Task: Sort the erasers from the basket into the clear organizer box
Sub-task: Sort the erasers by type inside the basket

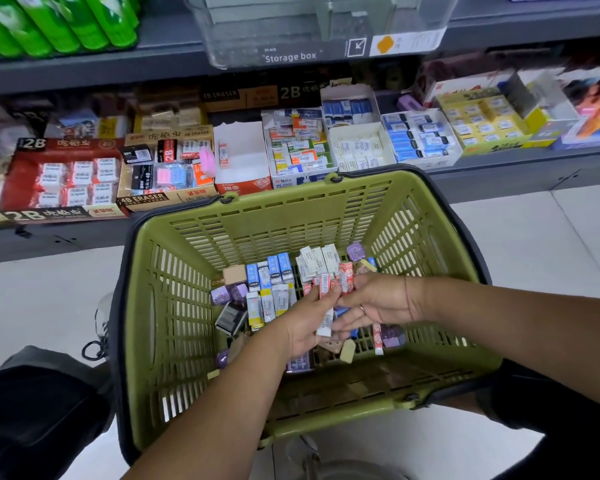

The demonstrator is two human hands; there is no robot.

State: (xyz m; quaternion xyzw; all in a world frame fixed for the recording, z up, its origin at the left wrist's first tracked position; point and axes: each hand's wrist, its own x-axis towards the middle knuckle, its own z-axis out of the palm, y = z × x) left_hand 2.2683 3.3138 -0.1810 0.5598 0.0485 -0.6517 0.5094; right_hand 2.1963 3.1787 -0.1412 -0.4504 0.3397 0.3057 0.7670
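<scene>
Your left hand (305,323): curled round red-white erasers (326,289), gathering one kind. Your right hand (374,299): pinching another onto stack. Loose erasers (274,271) under hands, in basket (291,202). Box (291,32) up beyond hands.

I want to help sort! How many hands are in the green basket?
2. The left hand holds red-and-white erasers above the pile in the basket; the right hand, close beside it, pinches a red eraser. No other hand shows.
</scene>
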